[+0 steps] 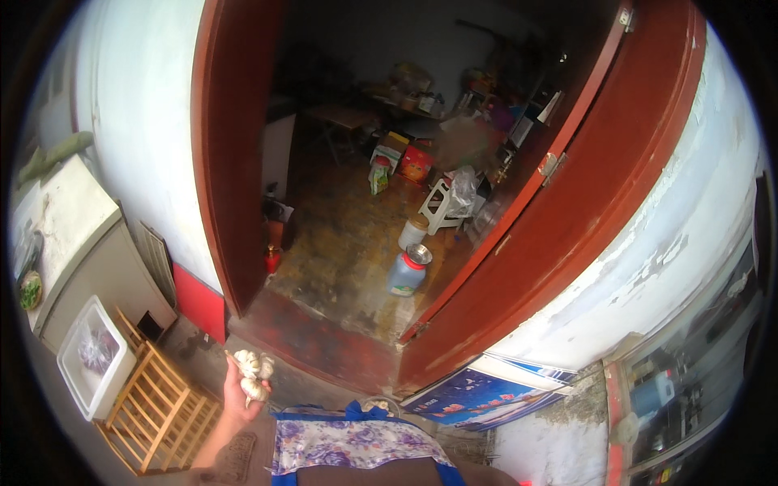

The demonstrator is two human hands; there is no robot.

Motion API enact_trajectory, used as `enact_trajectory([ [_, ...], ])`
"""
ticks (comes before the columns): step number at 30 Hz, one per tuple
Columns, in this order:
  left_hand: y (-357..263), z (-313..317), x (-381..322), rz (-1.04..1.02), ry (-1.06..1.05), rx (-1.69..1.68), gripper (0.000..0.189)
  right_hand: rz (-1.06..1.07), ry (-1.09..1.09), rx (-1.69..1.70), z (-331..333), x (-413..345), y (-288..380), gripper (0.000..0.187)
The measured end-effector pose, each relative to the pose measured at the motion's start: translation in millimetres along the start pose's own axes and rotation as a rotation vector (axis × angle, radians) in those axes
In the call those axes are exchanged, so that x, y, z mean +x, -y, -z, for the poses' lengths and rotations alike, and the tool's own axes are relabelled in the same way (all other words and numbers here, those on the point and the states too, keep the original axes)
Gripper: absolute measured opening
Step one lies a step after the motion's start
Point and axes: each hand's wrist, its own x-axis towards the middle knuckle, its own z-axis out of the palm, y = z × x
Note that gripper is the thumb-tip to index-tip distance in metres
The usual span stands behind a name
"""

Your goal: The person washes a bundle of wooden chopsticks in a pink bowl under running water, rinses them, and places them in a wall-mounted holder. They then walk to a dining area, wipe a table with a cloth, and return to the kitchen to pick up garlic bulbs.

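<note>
My left hand (239, 395) is raised at the lower left, its fingers around several whole garlic bulbs (250, 370) with pale skins. My right hand is out of view. Below, a floral apron with blue trim (358, 438) covers my front. Just beyond the apron's bow, the rim of a round container (395, 406) shows with pale pieces in it, partly hidden by the apron. Ahead lies an open doorway with a worn threshold (310, 340).
A wooden slatted rack (158, 413) and a white foam box (91, 364) holding a plastic bag stand left, beside a cabinet (103, 261). Inside the doorway are a red-rimmed plastic jar (406, 276), a lidded white jar (413, 232) and a white stool (436, 206). A red door (516, 243) borders the right.
</note>
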Motion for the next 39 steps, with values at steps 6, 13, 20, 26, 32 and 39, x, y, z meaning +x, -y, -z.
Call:
enact_trajectory([
  [6,-5.1,22.6,-11.5,-0.021,-0.015,-0.039,0.057,-0.091,-0.035,-0.152,31.4,-25.3,-26.2,0.034],
  [13,-16.6,40.6,-16.0,-0.011,-0.143,-0.063,0.057,-0.092,0.112,0.389,-3.7,-45.7,41.5,0.039],
  [20,-46.1,45.5,-17.2,0.032,-0.138,0.015,0.057,0.142,0.696,0.939,-119.8,-77.3,124.5,0.040],
  [26,-58.7,49.6,-20.9,0.156,-0.044,0.087,0.055,0.282,-0.030,0.460,-233.9,-59.7,12.8,0.027],
  [32,-45.4,51.9,-11.7,0.326,-0.013,0.157,0.056,0.128,-0.289,0.384,-264.6,-133.1,-52.6,0.026],
  [39,-10.7,28.7,-16.1,0.516,0.123,0.240,0.056,-0.122,-0.394,0.394,-272.4,-216.5,-104.4,0.027],
])
